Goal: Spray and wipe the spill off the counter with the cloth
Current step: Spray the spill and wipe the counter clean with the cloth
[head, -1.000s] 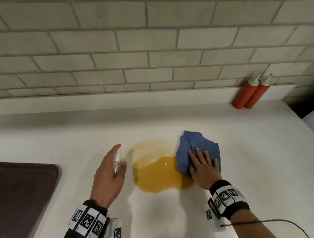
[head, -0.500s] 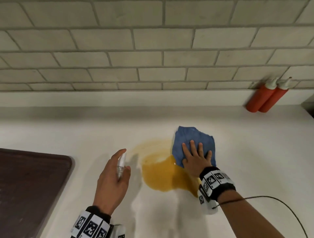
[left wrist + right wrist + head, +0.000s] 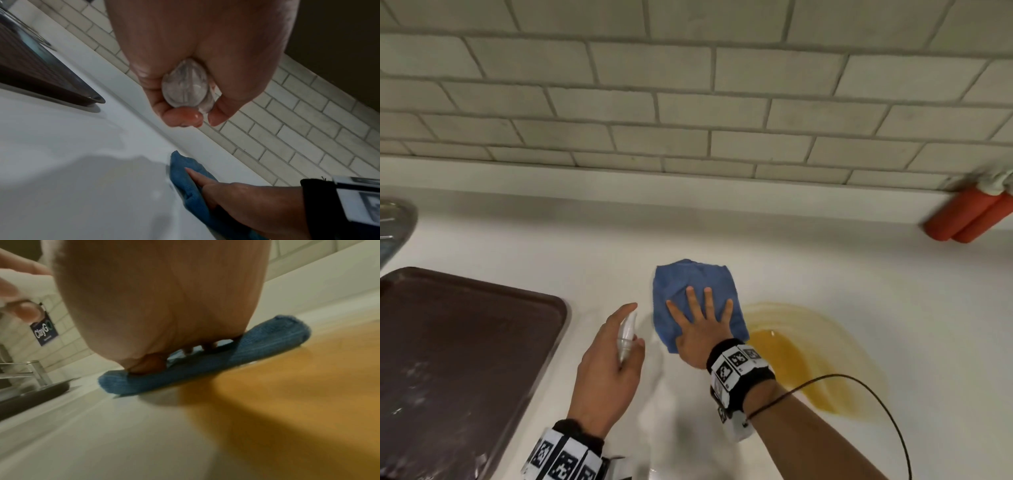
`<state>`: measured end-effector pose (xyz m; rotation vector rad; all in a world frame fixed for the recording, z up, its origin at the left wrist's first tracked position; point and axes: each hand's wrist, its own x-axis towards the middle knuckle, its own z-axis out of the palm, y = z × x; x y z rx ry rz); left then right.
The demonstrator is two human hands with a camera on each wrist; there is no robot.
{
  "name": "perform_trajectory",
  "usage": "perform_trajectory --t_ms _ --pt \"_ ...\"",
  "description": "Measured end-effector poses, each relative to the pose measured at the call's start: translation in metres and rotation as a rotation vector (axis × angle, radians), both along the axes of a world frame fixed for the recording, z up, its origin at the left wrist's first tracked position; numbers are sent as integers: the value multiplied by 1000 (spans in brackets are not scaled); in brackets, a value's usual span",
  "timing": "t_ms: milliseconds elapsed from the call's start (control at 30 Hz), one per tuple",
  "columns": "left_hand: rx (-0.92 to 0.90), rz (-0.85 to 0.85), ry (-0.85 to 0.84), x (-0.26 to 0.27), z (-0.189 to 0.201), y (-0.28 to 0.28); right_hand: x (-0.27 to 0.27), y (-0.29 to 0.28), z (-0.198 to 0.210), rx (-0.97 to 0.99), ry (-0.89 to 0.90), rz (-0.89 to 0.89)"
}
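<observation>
A blue cloth (image 3: 690, 284) lies flat on the white counter (image 3: 825, 257), and my right hand (image 3: 697, 320) presses on it with straight spread fingers. An orange-yellow spill (image 3: 811, 356) spreads to the right of the cloth, touching its right edge. My left hand (image 3: 609, 363) grips a small clear spray bottle (image 3: 627, 334), held above the counter just left of the cloth. The left wrist view shows the bottle (image 3: 186, 84) inside curled fingers, with the cloth (image 3: 190, 181) below. In the right wrist view the cloth (image 3: 205, 369) lies under my palm beside the spill (image 3: 287, 378).
A dark brown tray (image 3: 455, 353) lies on the counter at the left. Two red squeeze bottles (image 3: 967, 219) stand against the tiled wall at the far right. A metal sink edge (image 3: 395, 222) shows at the far left, a tap (image 3: 35, 371) in the right wrist view.
My right hand has slid the cloth leftwards across the spill; the cloth now lies left of the puddle, close to the spray bottle. The head view has shifted left, bringing in the sink edge.
</observation>
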<state>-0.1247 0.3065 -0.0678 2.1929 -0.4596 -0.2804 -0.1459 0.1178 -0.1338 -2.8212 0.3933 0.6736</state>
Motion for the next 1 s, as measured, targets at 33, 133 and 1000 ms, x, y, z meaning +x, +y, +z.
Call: perform_trajectory --t_ms 33,133,1000 --pt "5 -10 2 2 1 0 -2 1 -2 4 -18 -3" --pt "20 -54 -13 5 6 -2 -6 -9 -5 16 -66 -24" --pt "33 -111 -147 -85 22 -69 -266 -100 -17 -85 -20 -470"
